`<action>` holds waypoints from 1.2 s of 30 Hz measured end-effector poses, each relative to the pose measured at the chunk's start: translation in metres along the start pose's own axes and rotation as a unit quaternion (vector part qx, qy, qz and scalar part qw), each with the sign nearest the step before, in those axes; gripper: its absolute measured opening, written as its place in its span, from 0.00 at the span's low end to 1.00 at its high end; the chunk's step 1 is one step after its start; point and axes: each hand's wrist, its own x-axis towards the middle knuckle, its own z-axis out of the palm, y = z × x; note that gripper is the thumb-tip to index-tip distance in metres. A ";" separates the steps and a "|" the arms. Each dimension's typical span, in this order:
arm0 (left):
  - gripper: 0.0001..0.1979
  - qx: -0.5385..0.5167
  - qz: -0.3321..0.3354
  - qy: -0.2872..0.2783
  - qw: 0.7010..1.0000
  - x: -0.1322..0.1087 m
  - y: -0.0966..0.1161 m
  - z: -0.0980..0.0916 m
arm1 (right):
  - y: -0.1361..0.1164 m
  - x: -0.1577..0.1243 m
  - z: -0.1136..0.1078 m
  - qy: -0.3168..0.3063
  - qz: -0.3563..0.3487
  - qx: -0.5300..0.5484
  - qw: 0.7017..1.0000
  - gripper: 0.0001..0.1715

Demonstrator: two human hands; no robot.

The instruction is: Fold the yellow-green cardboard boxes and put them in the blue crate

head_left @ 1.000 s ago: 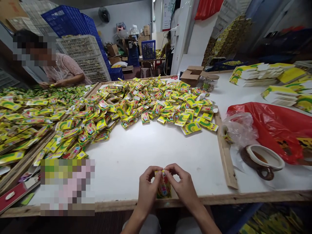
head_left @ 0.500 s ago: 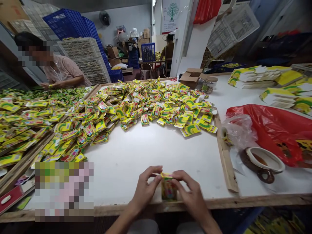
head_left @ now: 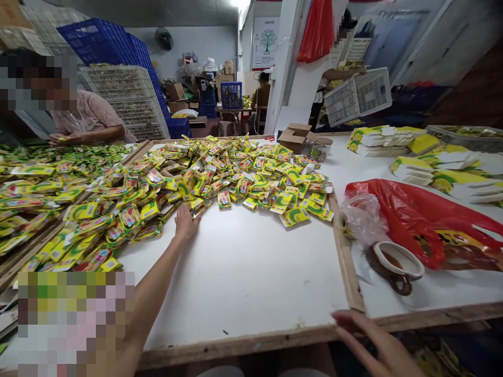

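My left hand (head_left: 187,224) reaches out to the near edge of a wide pile of small yellow-green boxes (head_left: 251,178) on the white table (head_left: 251,272). Its fingertips touch or lie beside a box at the pile's edge, and what they hold, if anything, is hidden. At the table's front edge on the right, my right hand (head_left: 367,335) has its fingers apart and nothing in them.
A wooden strip (head_left: 348,262) bounds the table on the right. Beyond it are a brown-and-white cup (head_left: 396,262), a red plastic bag (head_left: 408,209) and flat cartons (head_left: 389,137). A person (head_left: 86,115) works at the far left.
My left hand has moved forward and left to the pile. My right hand has drawn away to the right. The small box that was between both hands is out of sight. The view has shifted.
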 end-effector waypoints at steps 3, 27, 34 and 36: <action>0.29 0.000 -0.008 -0.010 1.000 -0.046 0.012 0.003 | -0.025 0.018 0.050 -0.064 0.005 0.089 0.994 0.16; 0.14 -0.376 -0.018 -0.261 0.889 -0.234 0.075 0.005 | -0.061 0.039 0.127 -0.169 -0.042 0.330 0.928 0.22; 0.13 -0.315 0.029 -0.267 0.910 -0.221 0.072 0.001 | -0.059 0.061 0.125 -0.146 -0.079 0.267 0.949 0.14; 0.10 -0.285 0.057 -0.251 0.923 -0.220 0.071 0.001 | -0.062 0.062 0.128 -0.134 -0.095 0.258 0.952 0.15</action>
